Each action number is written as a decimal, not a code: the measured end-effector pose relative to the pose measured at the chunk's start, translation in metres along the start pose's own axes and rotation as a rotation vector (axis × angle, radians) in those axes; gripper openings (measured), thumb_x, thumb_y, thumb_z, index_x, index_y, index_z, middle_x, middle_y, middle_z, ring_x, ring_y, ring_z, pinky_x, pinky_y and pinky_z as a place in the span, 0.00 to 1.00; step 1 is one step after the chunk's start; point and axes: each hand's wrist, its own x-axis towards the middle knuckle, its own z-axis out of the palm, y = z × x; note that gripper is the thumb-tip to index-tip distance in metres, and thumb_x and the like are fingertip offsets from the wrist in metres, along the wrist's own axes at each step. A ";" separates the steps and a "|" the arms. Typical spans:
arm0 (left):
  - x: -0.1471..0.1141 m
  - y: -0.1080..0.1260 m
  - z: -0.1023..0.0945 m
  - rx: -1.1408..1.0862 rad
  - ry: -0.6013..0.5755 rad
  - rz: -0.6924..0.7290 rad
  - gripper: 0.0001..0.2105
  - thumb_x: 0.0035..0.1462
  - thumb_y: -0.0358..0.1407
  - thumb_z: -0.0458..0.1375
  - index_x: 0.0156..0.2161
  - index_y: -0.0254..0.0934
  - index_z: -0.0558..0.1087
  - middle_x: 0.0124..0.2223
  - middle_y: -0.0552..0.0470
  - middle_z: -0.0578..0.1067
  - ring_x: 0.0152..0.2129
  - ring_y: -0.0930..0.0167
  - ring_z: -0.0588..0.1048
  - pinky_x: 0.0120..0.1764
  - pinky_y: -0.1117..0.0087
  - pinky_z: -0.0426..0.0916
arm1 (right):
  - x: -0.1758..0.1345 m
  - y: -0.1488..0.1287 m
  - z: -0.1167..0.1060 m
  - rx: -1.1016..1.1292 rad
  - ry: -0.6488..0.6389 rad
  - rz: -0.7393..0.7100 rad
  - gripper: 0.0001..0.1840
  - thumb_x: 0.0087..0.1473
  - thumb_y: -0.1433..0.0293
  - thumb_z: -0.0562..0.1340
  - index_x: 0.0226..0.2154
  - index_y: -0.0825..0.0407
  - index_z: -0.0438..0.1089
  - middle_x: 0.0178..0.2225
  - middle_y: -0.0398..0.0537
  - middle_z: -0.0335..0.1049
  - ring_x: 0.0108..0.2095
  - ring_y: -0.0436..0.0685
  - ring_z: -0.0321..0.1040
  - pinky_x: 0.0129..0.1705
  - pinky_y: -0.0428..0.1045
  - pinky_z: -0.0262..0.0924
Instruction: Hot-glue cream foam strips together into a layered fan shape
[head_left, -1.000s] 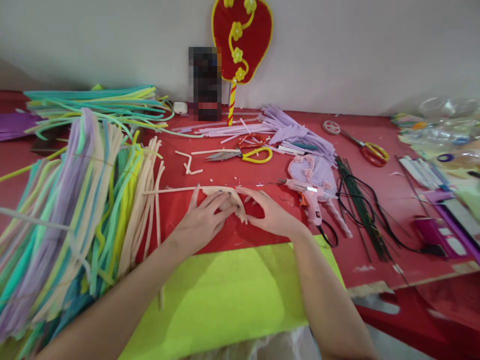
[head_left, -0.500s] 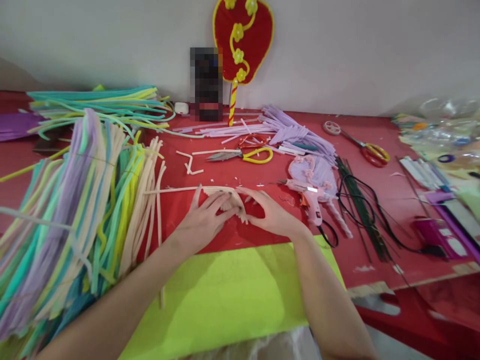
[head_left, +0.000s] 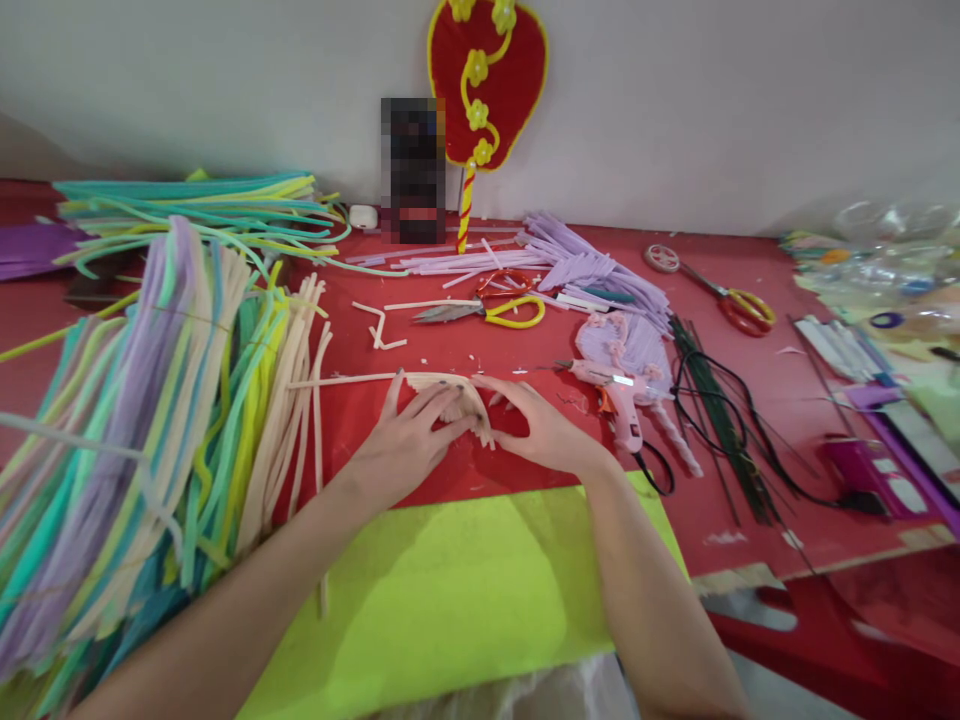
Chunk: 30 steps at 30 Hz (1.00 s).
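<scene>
A cream pipe-cleaner piece (head_left: 466, 402), made of short lengths side by side in a fan shape, lies on the red table. A long cream pipe cleaner (head_left: 341, 380) runs along its upper edge, bends over the right side and stretches out to the left. My left hand (head_left: 409, 425) holds the piece down from the left, fingers across it and thumb near its lower end. From the right, my right hand (head_left: 544, 425) grips the curved edge, index finger at the top and thumb near the lower tips. My fingers partly hide the piece.
Bundles of coloured pipe cleaners (head_left: 150, 400) fill the left. Yellow-handled scissors (head_left: 480, 311) lie beyond my hands. A pink glue gun (head_left: 624, 395) with a black cord lies right, beside a lilac pipe-cleaner fan (head_left: 645, 355). A red fan (head_left: 517, 90) leans on the wall; a green sheet (head_left: 465, 580) is nearest me.
</scene>
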 end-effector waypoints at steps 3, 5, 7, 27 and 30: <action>0.000 0.000 0.001 -0.001 0.004 -0.003 0.17 0.61 0.29 0.51 0.53 0.44 0.70 0.61 0.44 0.65 0.59 0.60 0.63 0.61 0.41 0.44 | 0.000 0.002 0.001 -0.004 0.006 -0.001 0.36 0.54 0.63 0.63 0.62 0.39 0.52 0.63 0.47 0.56 0.61 0.60 0.55 0.61 0.61 0.53; -0.001 0.000 0.001 0.004 -0.001 -0.003 0.17 0.62 0.29 0.51 0.53 0.44 0.70 0.61 0.44 0.65 0.59 0.60 0.62 0.62 0.42 0.44 | -0.001 0.003 0.001 -0.007 0.010 0.003 0.36 0.54 0.63 0.64 0.62 0.39 0.52 0.62 0.47 0.56 0.61 0.60 0.55 0.61 0.61 0.53; -0.001 0.000 0.001 0.011 -0.001 -0.002 0.17 0.62 0.29 0.50 0.53 0.44 0.70 0.61 0.44 0.65 0.59 0.61 0.62 0.62 0.42 0.43 | -0.001 0.003 0.001 -0.009 0.006 0.006 0.36 0.53 0.63 0.64 0.62 0.39 0.52 0.62 0.47 0.56 0.61 0.60 0.55 0.62 0.61 0.53; 0.000 0.002 0.001 0.015 0.006 -0.004 0.18 0.60 0.28 0.51 0.53 0.43 0.70 0.60 0.43 0.66 0.58 0.59 0.63 0.60 0.41 0.47 | -0.001 0.002 0.001 -0.014 0.009 0.009 0.35 0.54 0.62 0.63 0.62 0.39 0.52 0.61 0.48 0.58 0.60 0.61 0.57 0.60 0.62 0.54; 0.000 0.002 0.001 0.023 -0.007 -0.002 0.18 0.61 0.28 0.50 0.54 0.43 0.69 0.60 0.42 0.65 0.58 0.59 0.63 0.60 0.40 0.48 | -0.001 0.002 0.001 -0.011 0.004 0.009 0.35 0.54 0.63 0.63 0.62 0.39 0.52 0.61 0.47 0.58 0.60 0.60 0.56 0.61 0.61 0.54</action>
